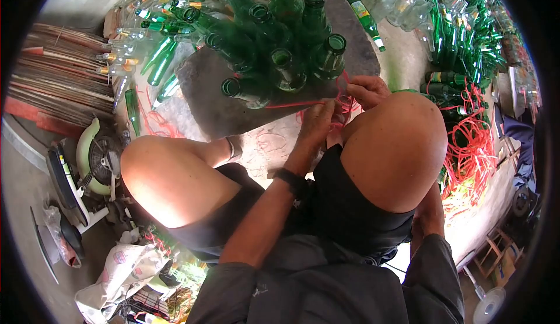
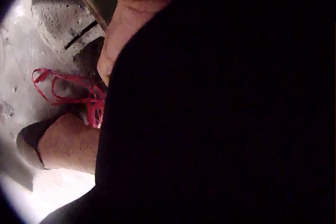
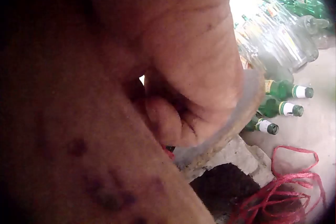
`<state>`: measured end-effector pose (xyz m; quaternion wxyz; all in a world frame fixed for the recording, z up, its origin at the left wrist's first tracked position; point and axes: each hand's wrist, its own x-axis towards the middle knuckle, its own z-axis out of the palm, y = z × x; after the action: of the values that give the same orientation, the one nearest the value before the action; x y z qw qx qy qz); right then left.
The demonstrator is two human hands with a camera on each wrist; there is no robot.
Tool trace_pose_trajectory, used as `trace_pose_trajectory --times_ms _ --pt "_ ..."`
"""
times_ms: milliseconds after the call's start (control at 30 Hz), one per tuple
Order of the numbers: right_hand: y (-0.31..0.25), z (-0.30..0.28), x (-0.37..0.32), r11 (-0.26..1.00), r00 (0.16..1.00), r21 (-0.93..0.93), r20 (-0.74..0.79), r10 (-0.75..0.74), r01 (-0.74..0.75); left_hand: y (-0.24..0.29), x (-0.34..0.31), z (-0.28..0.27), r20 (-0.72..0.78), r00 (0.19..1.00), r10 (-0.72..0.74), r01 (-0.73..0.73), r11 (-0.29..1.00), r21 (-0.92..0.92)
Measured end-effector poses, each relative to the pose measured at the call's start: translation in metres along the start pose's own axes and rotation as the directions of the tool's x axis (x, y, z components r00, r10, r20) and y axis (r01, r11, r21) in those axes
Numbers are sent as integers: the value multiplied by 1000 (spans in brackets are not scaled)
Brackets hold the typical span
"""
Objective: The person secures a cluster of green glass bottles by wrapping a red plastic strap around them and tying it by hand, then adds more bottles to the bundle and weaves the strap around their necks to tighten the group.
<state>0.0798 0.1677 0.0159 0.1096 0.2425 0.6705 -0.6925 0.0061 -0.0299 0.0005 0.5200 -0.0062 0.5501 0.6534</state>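
Grey slab (image 1: 213, 111); open green bottles (image 1: 290, 80) upright; fingers (image 1: 357, 93) hold strap (image 1: 294, 104)

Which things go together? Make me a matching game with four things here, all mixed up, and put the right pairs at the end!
Things:
1. bottles at the top middle
2. string near those bottles
3. black band
4. white bag

Where or what colour:
A. around the left arm
B. standing on the gray slab
C. at the bottom left of the head view
D. red

Right pairs:
1-B
2-D
3-A
4-C
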Motion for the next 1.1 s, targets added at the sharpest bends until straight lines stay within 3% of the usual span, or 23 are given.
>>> trace_pose_trajectory --times_ms 67,100,167,200,267,367,467,600,700,800,867,967,1100 --pt "11 6 -1 972 997 232 -72 -11 27 19 -12 4 -73 997 38 -31 996 83" --pt "25 3 2 972 997 232 -71 -11 27 20 -11 1 -73 997 37 -31 996 84" --pt "55 -8 11 990 981 65 -156 -113 124 22 -7 -6 10 999 36 -36 998 60" --pt "45 -7 6 990 981 65 -155 -112 124 25 -7 -4 9 999 35 -36 998 60" --pt "6 -6 -14 993 998 118 -67 16 -8 32 -8 0 -18 998 66 -63 989 134" --pt "-3 -8 -20 984 987 108 -67 149 -141 28 0 -6 47 995 84 -88 992 91" --pt "-3 -7 -21 977 980 90 -27 198 -195 27 4 -2 6 1000 23 -23 999 47" --pt "-1 -7 -22 963 979 175 47 201 -206 26 7 6 37 999 39 -38 999 -8" --pt "4 -9 -20 970 977 116 -1 215 -213 33 5 18 33 999 41 -40 999 -26" --pt "-1 -14 -18 981 976 -27 96 194 -192 31 12 19 23 999 35 -34 999 -4" --pt "0 -9 -20 940 960 221 170 224 -259 32 13 17 46 994 96 -99 992 80" --pt "5 -10 -17 929 954 239 168 248 -283 33 9 18 4 975 224 -221 959 177" --pt "12 -11 -13 926 954 252 179 240 -280 33 -11 18 -34 956 291 -264 908 326"
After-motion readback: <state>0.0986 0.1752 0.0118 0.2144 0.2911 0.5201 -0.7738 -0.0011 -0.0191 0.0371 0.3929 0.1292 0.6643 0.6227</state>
